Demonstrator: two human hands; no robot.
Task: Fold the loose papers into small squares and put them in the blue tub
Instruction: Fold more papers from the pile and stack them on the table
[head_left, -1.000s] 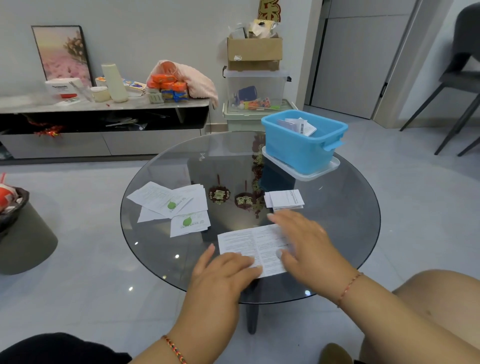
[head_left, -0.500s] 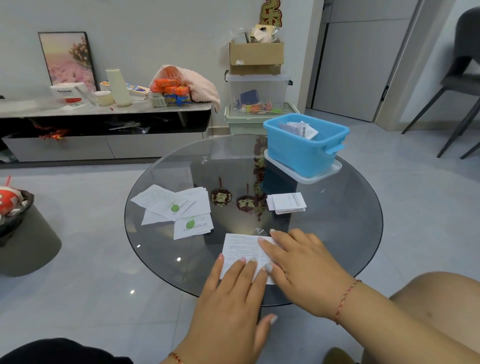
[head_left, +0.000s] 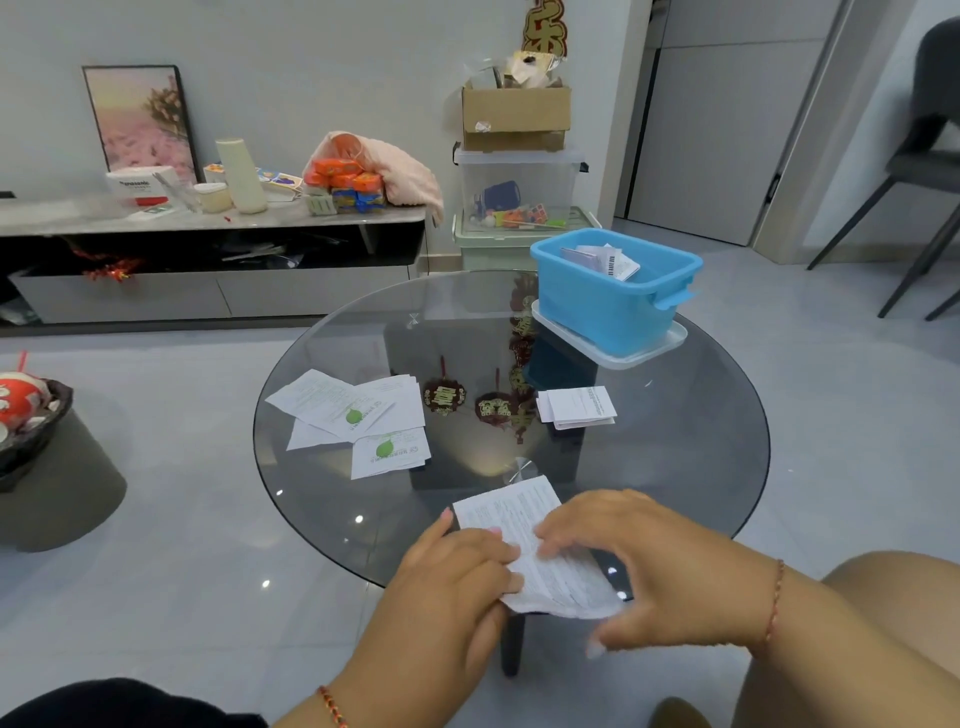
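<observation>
A printed white paper (head_left: 524, 540), folded over, lies at the near edge of the round glass table (head_left: 701, 415), its near end hanging past the rim. My left hand (head_left: 457, 582) grips its left side with curled fingers. My right hand (head_left: 649, 566) pinches its right side, thumb underneath. A pile of loose papers (head_left: 358, 415) lies on the table's left. A small stack of folded papers (head_left: 576, 408) sits in the middle right. The blue tub (head_left: 608, 306) stands at the far right on a clear lid, with folded papers inside.
A low TV cabinet (head_left: 208, 260) with clutter runs along the back wall. Stacked storage boxes (head_left: 519, 197) stand behind the table. A dark stool with a basket (head_left: 36, 436) is at the left, a chair (head_left: 930, 171) at the far right.
The paper was pressed flat on the glass under both hands. Now both hands have pulled it toward me, turned it, and hold it by its sides with the near end off the table.
</observation>
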